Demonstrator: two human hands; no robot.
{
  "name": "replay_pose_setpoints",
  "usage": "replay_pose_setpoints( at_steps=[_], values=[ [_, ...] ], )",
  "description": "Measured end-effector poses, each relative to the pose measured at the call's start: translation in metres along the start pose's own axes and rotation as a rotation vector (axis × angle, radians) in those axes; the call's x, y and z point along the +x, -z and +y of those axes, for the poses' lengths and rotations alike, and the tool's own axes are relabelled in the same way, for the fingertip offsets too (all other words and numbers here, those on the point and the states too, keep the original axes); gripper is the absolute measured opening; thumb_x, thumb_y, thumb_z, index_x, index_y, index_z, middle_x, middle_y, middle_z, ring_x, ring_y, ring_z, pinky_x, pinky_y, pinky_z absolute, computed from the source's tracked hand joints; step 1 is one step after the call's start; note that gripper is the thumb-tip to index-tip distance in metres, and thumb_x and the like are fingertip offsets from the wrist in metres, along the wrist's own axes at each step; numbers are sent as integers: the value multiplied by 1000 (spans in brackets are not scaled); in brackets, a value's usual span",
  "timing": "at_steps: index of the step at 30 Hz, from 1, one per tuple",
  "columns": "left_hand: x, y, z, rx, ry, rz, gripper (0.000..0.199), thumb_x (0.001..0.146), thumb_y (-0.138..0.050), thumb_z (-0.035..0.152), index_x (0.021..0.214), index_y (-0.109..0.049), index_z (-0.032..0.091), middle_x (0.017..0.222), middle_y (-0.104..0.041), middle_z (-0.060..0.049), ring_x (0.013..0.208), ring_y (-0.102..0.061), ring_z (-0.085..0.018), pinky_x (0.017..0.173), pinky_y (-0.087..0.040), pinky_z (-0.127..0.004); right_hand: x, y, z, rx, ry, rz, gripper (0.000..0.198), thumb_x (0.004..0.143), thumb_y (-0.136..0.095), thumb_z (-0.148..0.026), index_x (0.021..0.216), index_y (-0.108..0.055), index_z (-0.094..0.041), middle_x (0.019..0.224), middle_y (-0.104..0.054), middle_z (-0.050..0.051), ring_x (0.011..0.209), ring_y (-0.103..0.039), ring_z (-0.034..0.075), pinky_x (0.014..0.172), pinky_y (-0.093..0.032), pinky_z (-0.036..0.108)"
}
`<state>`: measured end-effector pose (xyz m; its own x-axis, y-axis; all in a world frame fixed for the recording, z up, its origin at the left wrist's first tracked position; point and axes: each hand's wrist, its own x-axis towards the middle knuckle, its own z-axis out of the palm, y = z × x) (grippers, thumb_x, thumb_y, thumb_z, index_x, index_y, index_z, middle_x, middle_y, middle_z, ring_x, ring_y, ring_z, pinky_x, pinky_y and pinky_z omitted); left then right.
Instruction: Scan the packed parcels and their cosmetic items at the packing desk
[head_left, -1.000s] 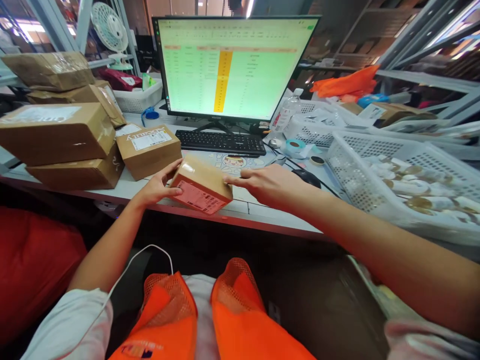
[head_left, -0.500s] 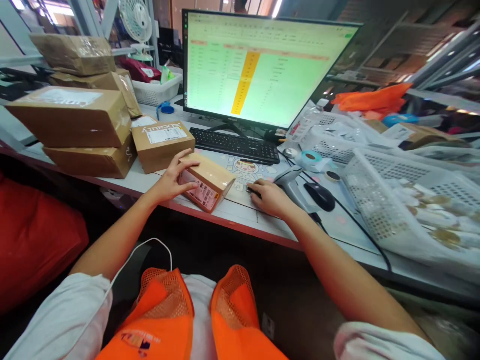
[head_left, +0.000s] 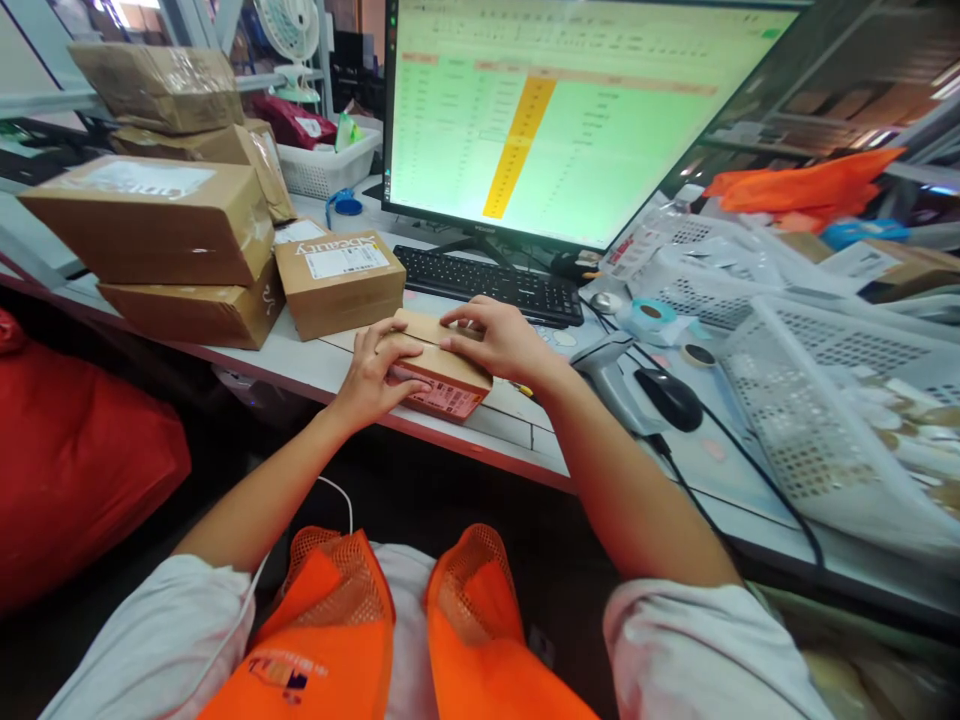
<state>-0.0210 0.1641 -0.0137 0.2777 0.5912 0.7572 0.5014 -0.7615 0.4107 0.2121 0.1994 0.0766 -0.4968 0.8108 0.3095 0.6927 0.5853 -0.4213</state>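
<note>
A small brown cardboard box (head_left: 450,366) with a printed label on its near side lies at the desk's front edge. My left hand (head_left: 379,370) grips its left end, fingers over the top and thumb against the labelled side. My right hand (head_left: 499,340) is on the top from the far right, its fingers bent at the lid's seam; what is under the fingertips is hidden. Just right of the box, a small yellow-tipped tool (head_left: 521,388) lies on the desk, mostly hidden by my right hand and wrist.
More cardboard boxes (head_left: 150,220) are stacked on the left, with a labelled box (head_left: 341,285) beside them. A keyboard (head_left: 491,285) and monitor (head_left: 555,120) stand behind. To the right are a grey scanner (head_left: 611,385), a black mouse (head_left: 669,398), tape rolls (head_left: 652,318) and white baskets (head_left: 817,430).
My right hand has left the desk beside the box and moved onto its top. The box has turned slightly, with my left hand still on it. The view has shifted a little.
</note>
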Motion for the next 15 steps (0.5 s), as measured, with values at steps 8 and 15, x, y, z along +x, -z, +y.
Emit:
replay_pose_setpoints(
  at_steps=[8,15],
  values=[
    [-1,-4,-4,5,-17,24,44,78,-87,38,112,-64,23,143,-45,-13,134,-46,-31,115,-42,-52,-3,4,-29,-400,-24,-110,36,99,-58,-40,124,-71,-18,115,-64,13,90,-63,24,77,-41,33],
    [-2,-6,-5,25,9,35,43,77,-88,38,109,-65,22,142,-44,-13,135,-45,-31,115,-41,-52,-6,6,-52,-693,17,-185,43,109,-33,-31,118,-69,-12,108,-70,16,96,-65,26,70,-34,31]
  ],
)
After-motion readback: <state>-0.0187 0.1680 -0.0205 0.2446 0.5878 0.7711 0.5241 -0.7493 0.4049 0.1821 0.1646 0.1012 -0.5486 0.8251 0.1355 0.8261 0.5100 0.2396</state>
